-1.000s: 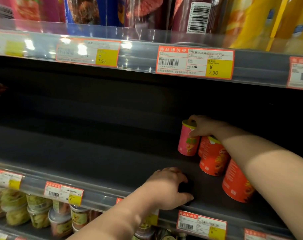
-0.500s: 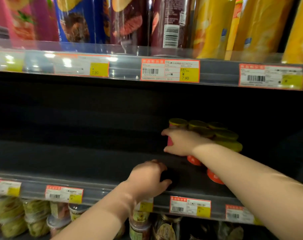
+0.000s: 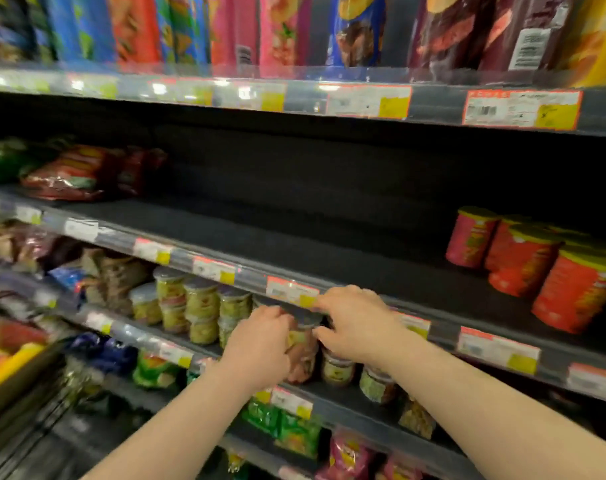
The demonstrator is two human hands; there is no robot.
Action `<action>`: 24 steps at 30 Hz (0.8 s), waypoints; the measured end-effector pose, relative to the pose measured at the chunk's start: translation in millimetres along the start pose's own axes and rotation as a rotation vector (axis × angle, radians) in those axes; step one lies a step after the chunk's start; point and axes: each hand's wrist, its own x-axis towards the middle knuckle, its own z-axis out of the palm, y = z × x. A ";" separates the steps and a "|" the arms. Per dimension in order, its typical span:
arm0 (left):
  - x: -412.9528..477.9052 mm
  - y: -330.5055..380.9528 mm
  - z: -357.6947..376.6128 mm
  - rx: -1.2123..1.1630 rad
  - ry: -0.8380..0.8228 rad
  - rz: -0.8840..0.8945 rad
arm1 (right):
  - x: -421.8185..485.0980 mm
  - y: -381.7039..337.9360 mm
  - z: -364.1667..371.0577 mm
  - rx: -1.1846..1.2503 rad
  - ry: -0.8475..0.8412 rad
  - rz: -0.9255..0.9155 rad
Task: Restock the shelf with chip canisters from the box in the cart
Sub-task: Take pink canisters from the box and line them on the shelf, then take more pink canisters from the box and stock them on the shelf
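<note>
Several short red and pink chip canisters (image 3: 523, 265) with yellow lids stand in a cluster at the right end of the dark middle shelf (image 3: 277, 244). Both my hands are down at that shelf's front edge, well left of the canisters. My left hand (image 3: 260, 344) hangs with its fingers loosely curled and nothing visible in it. My right hand (image 3: 358, 323) is relaxed with its fingers spread, level with the price strip. Between the two hands a grey-lidded cup (image 3: 303, 351) shows on the shelf below. The picture is blurred by motion.
Tall chip tubes (image 3: 277, 32) fill the top shelf. Snack bags (image 3: 73, 171) lie at the left end of the middle shelf. Rows of lidded cups (image 3: 201, 306) stand on the shelf beneath. A yellow-edged cart corner (image 3: 14, 365) shows at the lower left.
My right hand let go of the canister cluster and drew back left to the shelf's front edge. My left hand came off the shelf surface. The view swung left and pulled back.
</note>
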 end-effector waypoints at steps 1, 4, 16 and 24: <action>-17.6 -11.5 0.1 0.023 -0.047 -0.042 | 0.3 -17.1 9.5 -0.004 -0.013 -0.033; -69.4 -46.1 3.6 0.053 -0.178 -0.147 | -0.4 -67.7 39.2 0.005 -0.069 -0.091; -271.4 -165.8 1.7 0.032 -0.273 -0.526 | 4.4 -268.7 110.9 0.075 -0.332 -0.340; -355.9 -221.0 -3.6 -0.007 -0.294 -0.776 | 12.0 -374.8 128.5 0.061 -0.413 -0.536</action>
